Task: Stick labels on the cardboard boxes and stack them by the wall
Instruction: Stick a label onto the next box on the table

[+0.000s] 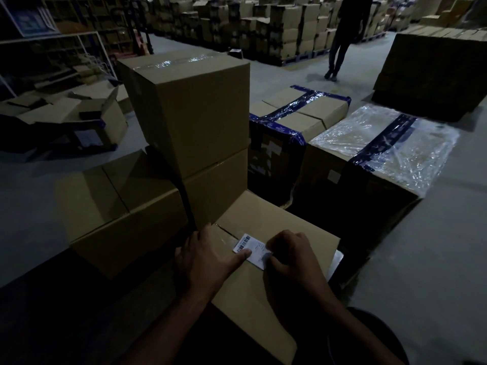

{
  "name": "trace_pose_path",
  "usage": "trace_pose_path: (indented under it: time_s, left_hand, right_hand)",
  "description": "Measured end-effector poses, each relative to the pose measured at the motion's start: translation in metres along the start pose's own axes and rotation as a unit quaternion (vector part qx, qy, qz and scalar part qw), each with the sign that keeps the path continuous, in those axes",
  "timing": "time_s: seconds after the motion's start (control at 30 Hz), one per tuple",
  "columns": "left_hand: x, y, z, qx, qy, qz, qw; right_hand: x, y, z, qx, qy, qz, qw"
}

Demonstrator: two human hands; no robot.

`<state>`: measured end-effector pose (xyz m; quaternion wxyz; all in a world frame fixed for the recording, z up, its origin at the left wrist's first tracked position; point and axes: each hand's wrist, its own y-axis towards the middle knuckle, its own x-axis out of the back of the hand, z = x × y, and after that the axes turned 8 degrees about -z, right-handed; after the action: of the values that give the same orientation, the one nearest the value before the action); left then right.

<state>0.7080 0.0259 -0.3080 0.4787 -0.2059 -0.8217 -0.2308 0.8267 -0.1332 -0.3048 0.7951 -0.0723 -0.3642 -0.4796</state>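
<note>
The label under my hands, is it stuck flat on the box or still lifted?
Mostly flat: the label lies on the box top, left hand thumb pressing it. Its right end is hidden by the right hand.

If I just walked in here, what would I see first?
Probably the white label near the bottom middle, bright against the dim room, with the left hand pressing a finger on it and the right hand at its other end, on the nearest cardboard box. Behind stands a tall stack of boxes, and to the right a shiny plastic-wrapped box.

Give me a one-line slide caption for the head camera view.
Both hands press a barcode label onto a cardboard box in a dim warehouse, beside stacked boxes.
</note>
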Motion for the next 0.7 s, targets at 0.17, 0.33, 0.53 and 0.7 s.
trace_pose_path:
  time_s: [0.17,0.33,0.53,0.7]
  left_hand:
    - [0.001,-0.001,-0.002,0.003,-0.006,-0.008,1.0]
    - [0.001,0.0,0.0,-0.003,-0.002,-0.006,1.0]
    - [0.0,0.001,0.0,-0.005,0.0,-0.006,1.0]
    - [-0.001,-0.001,0.0,-0.001,-0.009,-0.007,1.0]
  right_hand:
    - [-0.002,-0.003,-0.002,0.007,-0.025,0.005,1.0]
    - [0.0,-0.008,-0.004,-0.002,-0.01,-0.01,1.0]
    - [0.004,-0.004,-0.009,-0.002,0.013,-0.013,1.0]
    - [0.002,-0.013,-0.005,-0.004,-0.002,-0.014,1.0]
